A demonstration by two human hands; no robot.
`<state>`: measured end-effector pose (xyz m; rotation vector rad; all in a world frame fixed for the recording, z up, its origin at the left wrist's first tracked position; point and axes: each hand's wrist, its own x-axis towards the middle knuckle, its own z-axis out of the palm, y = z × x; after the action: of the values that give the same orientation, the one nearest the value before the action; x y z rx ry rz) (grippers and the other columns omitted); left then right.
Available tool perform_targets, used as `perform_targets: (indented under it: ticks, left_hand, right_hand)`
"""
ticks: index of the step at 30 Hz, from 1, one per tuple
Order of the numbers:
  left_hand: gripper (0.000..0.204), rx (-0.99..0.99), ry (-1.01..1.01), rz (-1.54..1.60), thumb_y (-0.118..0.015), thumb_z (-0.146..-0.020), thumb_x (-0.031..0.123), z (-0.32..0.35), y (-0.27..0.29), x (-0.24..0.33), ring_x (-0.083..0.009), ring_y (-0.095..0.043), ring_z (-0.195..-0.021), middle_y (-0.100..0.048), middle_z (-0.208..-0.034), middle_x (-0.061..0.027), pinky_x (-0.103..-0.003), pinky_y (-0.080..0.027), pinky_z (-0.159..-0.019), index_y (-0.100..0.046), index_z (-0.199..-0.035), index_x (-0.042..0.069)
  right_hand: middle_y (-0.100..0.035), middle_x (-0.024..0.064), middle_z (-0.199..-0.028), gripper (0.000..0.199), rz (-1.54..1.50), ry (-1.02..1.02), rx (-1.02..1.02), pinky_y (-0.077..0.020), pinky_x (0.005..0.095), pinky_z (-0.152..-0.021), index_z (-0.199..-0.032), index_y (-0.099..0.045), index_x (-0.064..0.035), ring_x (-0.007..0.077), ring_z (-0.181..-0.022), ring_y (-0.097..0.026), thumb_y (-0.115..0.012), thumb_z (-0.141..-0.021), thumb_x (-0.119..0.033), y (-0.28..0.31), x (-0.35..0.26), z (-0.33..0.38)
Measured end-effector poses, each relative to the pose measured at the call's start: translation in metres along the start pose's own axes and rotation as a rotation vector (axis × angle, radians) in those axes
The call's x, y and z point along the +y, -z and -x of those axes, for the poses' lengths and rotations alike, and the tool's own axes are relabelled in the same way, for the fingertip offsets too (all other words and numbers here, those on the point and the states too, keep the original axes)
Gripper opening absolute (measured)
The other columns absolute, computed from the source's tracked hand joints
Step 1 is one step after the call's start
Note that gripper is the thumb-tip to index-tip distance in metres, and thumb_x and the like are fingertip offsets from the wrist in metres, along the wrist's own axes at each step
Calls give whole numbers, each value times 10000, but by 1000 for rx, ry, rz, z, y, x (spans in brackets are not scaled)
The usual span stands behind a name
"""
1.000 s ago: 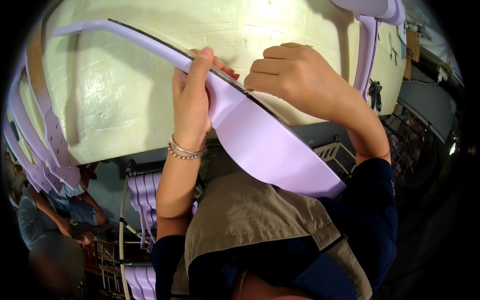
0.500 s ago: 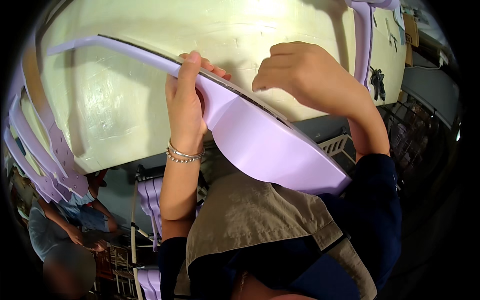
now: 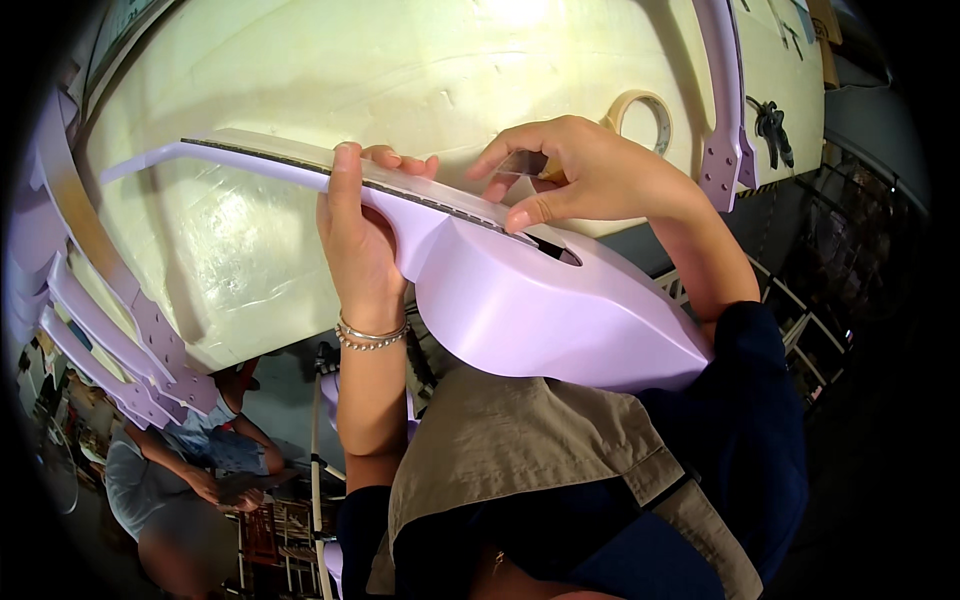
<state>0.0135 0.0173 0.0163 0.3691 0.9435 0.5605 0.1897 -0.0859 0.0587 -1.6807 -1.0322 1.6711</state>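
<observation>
My left grip (image 3: 362, 225) is closed around the neck of a lilac guitar (image 3: 520, 300), thumb hooked over the top edge of the dark fretboard (image 3: 400, 186) and my fingertips showing on its far side. A beaded silver bracelet (image 3: 371, 337) sits on that wrist. My right grip (image 3: 575, 175) is curled over the end of the fretboard near the sound hole (image 3: 553, 250), fingers bent, with a small flat metal piece (image 3: 522, 163) pinched between them; the thumb tip presses on the fretboard edge. The guitar lies tilted across my front, its body resting against my lap and the tan apron (image 3: 530, 450), its neck reaching up and to the left, above the desk (image 3: 300, 90) rather than on it. The desk has a pale yellowish, worn top. On it, just beyond my right hand, lies a roll of masking tape (image 3: 641, 112). Another lilac guitar neck (image 3: 724, 100) lies on the desk to the right, and a small black tool (image 3: 772, 127) lies near it. More lilac necks (image 3: 110, 340) are stacked along the left edge of the desk. Below the desk, lower left, another person (image 3: 175, 470) crouches on the floor, too blurred to tell what they are handling.
</observation>
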Motion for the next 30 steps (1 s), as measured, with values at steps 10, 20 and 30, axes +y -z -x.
perform_targets:
  ticks: [10, 20, 30]
  left_hand:
    - [181, -136, 12, -41, -568, -899, 301, -3, 9, 0, -179, -539, -772, -530, -776, -28, -383, -467, -816, -512, -915, 130]
    - [261, -73, -39, -64, -533, -902, 295, -4, 6, -3, -193, -570, -712, -533, -755, -53, -404, -514, -728, -501, -844, 43]
    - [166, -112, -19, -33, -562, -898, 277, -3, 6, -2, -178, -520, -756, -513, -757, -29, -364, -473, -746, -503, -902, 121]
  right_hand:
    - [-624, 56, -826, 149, 420, 217, 154, -477, 319, -650, -947, -635, -41, 207, -782, -603, -626, -830, -134, -2, -7, 9]
    - [-515, 33, -746, 145, 1047, 592, 175, -470, 309, -631, -774, -582, -65, 197, -730, -549, -610, -639, -107, -10, -24, 14]
    - [-487, 23, -710, 140, 1150, 640, 156, -441, 279, -599, -738, -580, -47, 174, -706, -518, -616, -623, -118, -13, -29, 8]
